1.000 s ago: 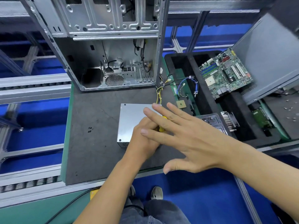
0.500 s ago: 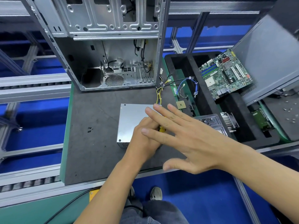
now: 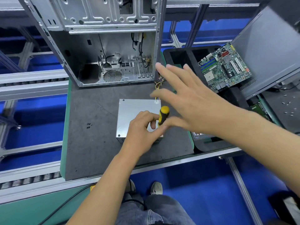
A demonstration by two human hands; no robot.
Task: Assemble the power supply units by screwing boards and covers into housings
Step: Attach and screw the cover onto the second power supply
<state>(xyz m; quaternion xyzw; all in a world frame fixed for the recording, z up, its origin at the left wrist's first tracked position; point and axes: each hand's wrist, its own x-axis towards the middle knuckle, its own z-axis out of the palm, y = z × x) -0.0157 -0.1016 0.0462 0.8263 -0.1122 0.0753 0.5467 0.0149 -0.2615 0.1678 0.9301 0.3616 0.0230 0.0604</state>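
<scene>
**Screwdriver upright on the power supply, right hand spread above it**

Start at your 9 o'clock: the conveyor rails [image 3: 32, 88] run along the left side, beside the green-edged work mat [image 3: 90, 143] in front of you. On that mat, at about 10 o'clock from the silver box, lies a small cluster of dark screws [image 3: 88, 125], well apart from everything else.

At your 12 o'clock the open computer case [image 3: 103, 46] stands on the far edge of the mat, its inside facing you, with a round fan grille low on its back wall.

In the middle of the mat sits the power supply unit [image 3: 134, 114], silver lid up, a bundle of yellow and black wires [image 3: 158, 84] leaving its far right corner toward the case. Your left hand [image 3: 142, 129] rests on the near right part of the lid, fingers curled round the lower part of the screwdriver [image 3: 163, 115]; the yellow and black handle stands nearly upright near the lid's right edge. The tip is hidden by your hand.

Your right hand [image 3: 193, 101] hangs over the unit's right side at about 2 o'clock from the left hand, fingers spread and straight, holding nothing; whether its thumb meets the handle you cannot tell.

At 2 o'clock a green motherboard [image 3: 224, 69] leans in the black foam tray [image 3: 180, 54], and a grey case panel [image 3: 269, 51] slopes behind it.
</scene>
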